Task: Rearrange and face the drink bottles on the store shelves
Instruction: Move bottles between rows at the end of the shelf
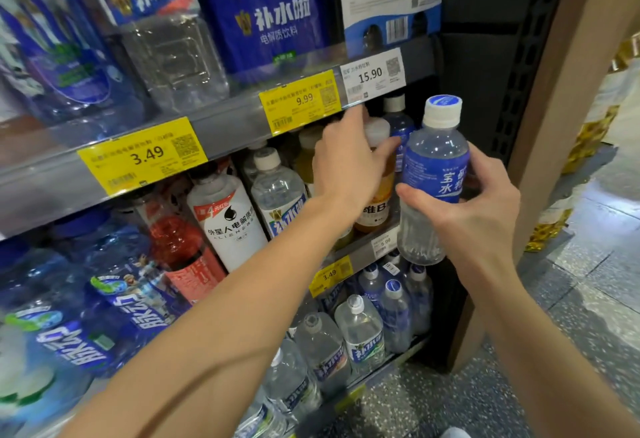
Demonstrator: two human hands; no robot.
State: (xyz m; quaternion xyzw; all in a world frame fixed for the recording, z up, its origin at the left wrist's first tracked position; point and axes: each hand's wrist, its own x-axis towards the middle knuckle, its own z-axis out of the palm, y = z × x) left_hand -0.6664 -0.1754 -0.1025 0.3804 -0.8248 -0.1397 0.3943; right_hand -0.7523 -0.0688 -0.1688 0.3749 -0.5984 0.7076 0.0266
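Observation:
My right hand (474, 209) holds a clear bottle with a blue label and a white cap (433, 174) upright in front of the middle shelf's right end. My left hand (349, 163) reaches into that shelf and wraps around the upper part of an orange drink bottle (377, 209) with a white cap. Behind it stands another blue-label bottle (398, 122). To the left on the same shelf stand a clear bottle (277, 191), a white-label bottle (228, 219) and a red-label bottle (183, 250).
The upper shelf rail (228, 118) carries yellow and white price tags, with large blue packs above it. The lower shelf holds several clear and blue bottles (363, 330). A brown pillar (561, 98) borders the shelving on the right, with speckled floor beyond it.

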